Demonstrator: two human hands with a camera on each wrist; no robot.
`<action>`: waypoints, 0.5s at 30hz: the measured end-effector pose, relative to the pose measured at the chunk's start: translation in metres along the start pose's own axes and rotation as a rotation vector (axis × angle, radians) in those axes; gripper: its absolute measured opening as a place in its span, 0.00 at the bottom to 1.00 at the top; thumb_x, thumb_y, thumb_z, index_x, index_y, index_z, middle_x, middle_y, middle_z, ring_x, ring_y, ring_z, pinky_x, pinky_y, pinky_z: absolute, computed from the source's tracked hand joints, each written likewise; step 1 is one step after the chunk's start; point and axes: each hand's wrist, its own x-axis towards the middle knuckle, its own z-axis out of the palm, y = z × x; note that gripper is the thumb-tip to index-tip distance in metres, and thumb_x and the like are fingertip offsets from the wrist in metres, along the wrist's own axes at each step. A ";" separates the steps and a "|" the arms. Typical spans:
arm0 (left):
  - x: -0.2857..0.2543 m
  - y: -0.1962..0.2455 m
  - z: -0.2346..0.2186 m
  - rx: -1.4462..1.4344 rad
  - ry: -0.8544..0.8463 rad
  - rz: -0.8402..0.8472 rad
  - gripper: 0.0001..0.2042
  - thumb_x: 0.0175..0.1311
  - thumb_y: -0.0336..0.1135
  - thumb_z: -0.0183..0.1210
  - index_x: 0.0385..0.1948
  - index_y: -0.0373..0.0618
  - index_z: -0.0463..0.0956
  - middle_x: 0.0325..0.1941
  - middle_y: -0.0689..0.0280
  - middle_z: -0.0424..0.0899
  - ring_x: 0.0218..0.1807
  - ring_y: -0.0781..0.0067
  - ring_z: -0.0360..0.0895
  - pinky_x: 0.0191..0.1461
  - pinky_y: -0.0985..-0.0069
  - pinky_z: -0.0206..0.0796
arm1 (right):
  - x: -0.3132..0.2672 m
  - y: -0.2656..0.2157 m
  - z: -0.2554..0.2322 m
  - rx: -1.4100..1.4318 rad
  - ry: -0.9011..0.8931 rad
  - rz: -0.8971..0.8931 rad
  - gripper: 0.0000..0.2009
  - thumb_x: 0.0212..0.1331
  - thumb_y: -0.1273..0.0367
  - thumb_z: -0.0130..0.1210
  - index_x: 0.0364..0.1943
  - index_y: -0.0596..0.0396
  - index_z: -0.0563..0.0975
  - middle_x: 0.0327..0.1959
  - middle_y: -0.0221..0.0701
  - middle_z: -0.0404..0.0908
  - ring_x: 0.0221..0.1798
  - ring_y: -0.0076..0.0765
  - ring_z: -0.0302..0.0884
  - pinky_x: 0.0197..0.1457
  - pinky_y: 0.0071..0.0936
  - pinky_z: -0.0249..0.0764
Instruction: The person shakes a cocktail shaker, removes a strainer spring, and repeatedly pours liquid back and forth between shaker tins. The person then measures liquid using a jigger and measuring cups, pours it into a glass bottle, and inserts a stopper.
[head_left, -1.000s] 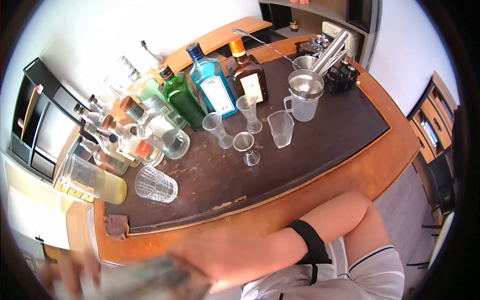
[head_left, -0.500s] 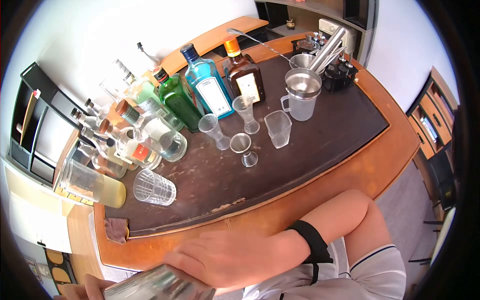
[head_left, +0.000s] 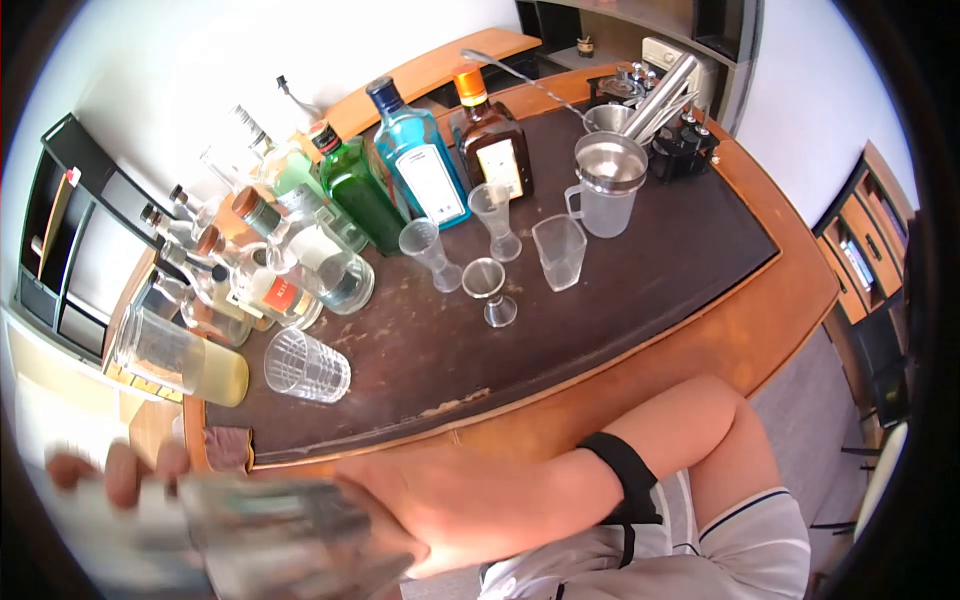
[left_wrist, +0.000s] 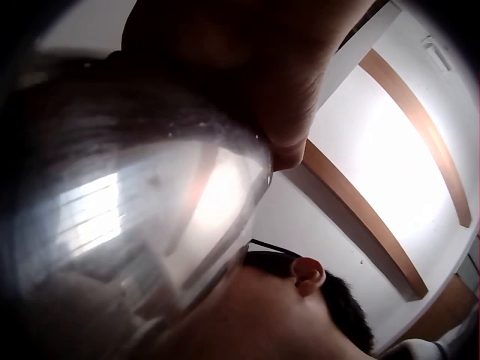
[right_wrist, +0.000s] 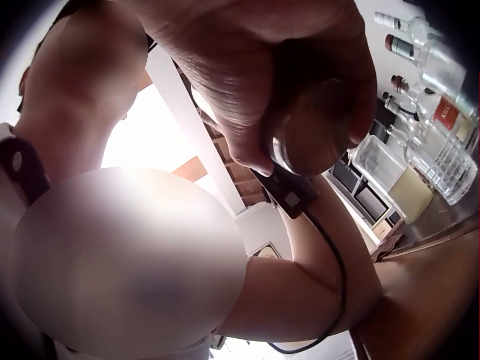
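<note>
metal shaker [head_left: 275, 535], blurred, between both hands on the near side of the tabletop [head_left: 690, 240] | left hand [head_left: 122, 475] curled round one end, right hand [head_left: 405, 495] clasping the other | apparently shaking: best pin both ends firmly, stroke evenly, swing clear of cut-glass tumbler [head_left: 308, 366] | bottles [head_left: 418, 165] well beyond

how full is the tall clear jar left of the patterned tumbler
Partly full: pale yellow liquid fills the lower part of the tall clear jar; the upper part shows none.
</note>
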 end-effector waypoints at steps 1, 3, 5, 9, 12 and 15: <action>-0.075 0.040 -0.052 -0.048 -0.031 -0.039 0.21 0.80 0.49 0.37 0.67 0.54 0.65 0.54 0.65 0.71 0.53 0.66 0.68 0.63 0.68 0.68 | -0.004 0.001 0.000 -0.216 0.043 -0.178 0.40 0.45 0.68 0.69 0.62 0.72 0.61 0.37 0.47 0.77 0.40 0.58 0.80 0.42 0.43 0.77; -0.146 0.091 -0.136 -0.101 -0.061 -0.090 0.21 0.81 0.49 0.35 0.67 0.52 0.63 0.54 0.67 0.70 0.49 0.71 0.69 0.65 0.71 0.67 | -0.008 -0.007 0.005 -0.272 0.035 -0.210 0.32 0.52 0.70 0.64 0.60 0.69 0.64 0.37 0.46 0.78 0.40 0.54 0.81 0.42 0.42 0.78; -0.205 0.117 -0.167 -0.093 -0.035 -0.098 0.21 0.81 0.49 0.35 0.67 0.52 0.62 0.54 0.68 0.70 0.49 0.71 0.69 0.65 0.71 0.66 | -0.005 -0.003 0.005 -0.193 0.008 -0.251 0.24 0.58 0.72 0.58 0.58 0.66 0.67 0.35 0.43 0.78 0.41 0.46 0.83 0.43 0.39 0.78; -0.230 0.129 -0.170 -0.079 0.027 -0.096 0.21 0.81 0.49 0.35 0.67 0.52 0.62 0.54 0.68 0.70 0.49 0.71 0.69 0.66 0.71 0.66 | 0.003 -0.005 -0.013 0.062 -0.074 0.070 0.37 0.41 0.70 0.69 0.58 0.72 0.66 0.36 0.44 0.78 0.37 0.54 0.81 0.39 0.39 0.77; -0.224 0.120 -0.171 -0.081 0.053 -0.090 0.21 0.81 0.49 0.36 0.67 0.52 0.62 0.54 0.68 0.70 0.50 0.71 0.69 0.66 0.71 0.66 | -0.006 -0.008 0.006 -0.236 0.060 -0.239 0.32 0.46 0.70 0.68 0.54 0.69 0.64 0.35 0.46 0.77 0.39 0.57 0.81 0.38 0.43 0.77; -0.220 0.121 -0.162 -0.067 0.095 -0.097 0.21 0.81 0.49 0.36 0.67 0.52 0.62 0.54 0.68 0.70 0.50 0.71 0.69 0.66 0.71 0.65 | 0.002 0.004 0.007 -0.068 0.018 -0.061 0.33 0.44 0.70 0.69 0.54 0.68 0.64 0.34 0.47 0.76 0.39 0.55 0.81 0.39 0.43 0.77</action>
